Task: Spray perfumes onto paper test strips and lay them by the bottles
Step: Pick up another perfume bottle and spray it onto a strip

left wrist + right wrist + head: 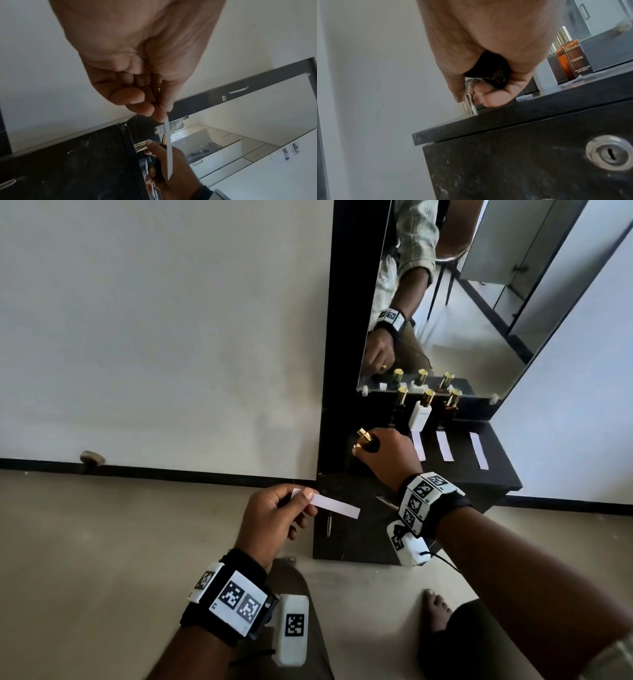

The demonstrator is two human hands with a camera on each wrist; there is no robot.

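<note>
My left hand [306,501] pinches one end of a white paper strip [334,504] between thumb and fingers, in front of the black dresser; the strip [168,148] hangs edge-on in the left wrist view. My right hand [373,446] grips a dark perfume bottle [489,73] over the left end of the dresser top [459,472], its gold top [363,435] pointing left. Three gold-capped bottles stand by the mirror: dark [400,402], white [420,414], amber [452,405]. A strip lies before each: [418,445], [444,446], [479,450].
A mirror [445,320] rises behind the bottles. The dresser front has a drawer with a keyhole [609,152] and a metal handle [329,525]. A plain wall is to the left. My bare foot [436,607] stands on the floor below.
</note>
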